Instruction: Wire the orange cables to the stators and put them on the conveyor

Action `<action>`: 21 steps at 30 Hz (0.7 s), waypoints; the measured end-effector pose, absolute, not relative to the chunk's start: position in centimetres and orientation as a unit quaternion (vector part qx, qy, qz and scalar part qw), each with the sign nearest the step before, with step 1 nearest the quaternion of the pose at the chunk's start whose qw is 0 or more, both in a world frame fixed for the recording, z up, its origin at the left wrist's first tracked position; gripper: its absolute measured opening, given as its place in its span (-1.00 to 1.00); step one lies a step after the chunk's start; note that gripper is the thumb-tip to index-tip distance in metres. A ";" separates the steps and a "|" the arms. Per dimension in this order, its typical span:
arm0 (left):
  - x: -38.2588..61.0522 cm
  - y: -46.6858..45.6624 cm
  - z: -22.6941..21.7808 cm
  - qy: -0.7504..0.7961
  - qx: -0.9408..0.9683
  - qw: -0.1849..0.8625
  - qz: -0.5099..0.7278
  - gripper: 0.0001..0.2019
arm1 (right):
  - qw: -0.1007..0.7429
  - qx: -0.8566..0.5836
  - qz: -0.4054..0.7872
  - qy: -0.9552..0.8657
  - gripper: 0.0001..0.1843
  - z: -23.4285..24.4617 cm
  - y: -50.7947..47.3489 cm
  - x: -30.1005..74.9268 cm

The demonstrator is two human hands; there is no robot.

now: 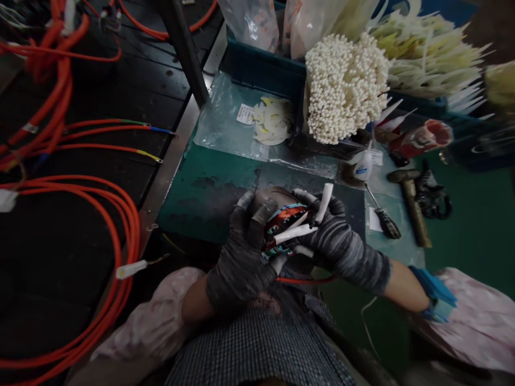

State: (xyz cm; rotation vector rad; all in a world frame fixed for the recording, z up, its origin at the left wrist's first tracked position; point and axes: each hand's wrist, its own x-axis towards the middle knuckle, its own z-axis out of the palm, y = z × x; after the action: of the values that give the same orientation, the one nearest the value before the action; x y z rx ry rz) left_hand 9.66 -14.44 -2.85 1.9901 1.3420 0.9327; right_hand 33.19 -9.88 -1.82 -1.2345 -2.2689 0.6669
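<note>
At the near edge of the bench is a motor stator [286, 215] with copper windings, light-blue insulation and a brownish outer body. My left hand [245, 252], in a dark grey glove with taped fingertips, wraps round its left side. Round its right side curls my right hand [336, 230], in a striped grey glove. White sleeves [295, 234] stick out from the windings close to my right fingers; one points upward. My palms hide part of the stator, and a red cable [308, 280] passes just below it.
Coiled orange cables [116, 230] lie on the dark surface to the left, beside a metal post [183, 51]. Behind the stator are insulating pieces [273, 120] on plastic and a bundle of white tubes [346, 86]. A screwdriver [386, 220], hammer [412, 201] and small bottle [363, 165] lie right.
</note>
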 end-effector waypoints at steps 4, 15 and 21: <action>9.8 -14.4 -2.6 0.497 0.746 0.281 0.342 0.03 | 0.217 -0.454 0.304 -0.809 -0.26 -1.4 -9.8 33.7; 8.1 -10.5 -3.6 0.439 0.756 0.307 0.376 -0.02 | 0.177 -0.387 0.213 -0.880 -0.60 -0.6 -7.4 33.5; 5.0 -3.8 -2.7 0.382 0.799 0.361 0.292 -0.13 | 0.187 -0.350 0.221 -0.891 -0.63 -1.5 -3.6 32.8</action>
State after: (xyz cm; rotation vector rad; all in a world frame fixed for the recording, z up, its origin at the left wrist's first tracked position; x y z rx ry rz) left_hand 4.98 -3.79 -2.69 2.0594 0.9843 0.7537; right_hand 32.78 -3.64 -1.45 -0.9857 -2.5069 0.6217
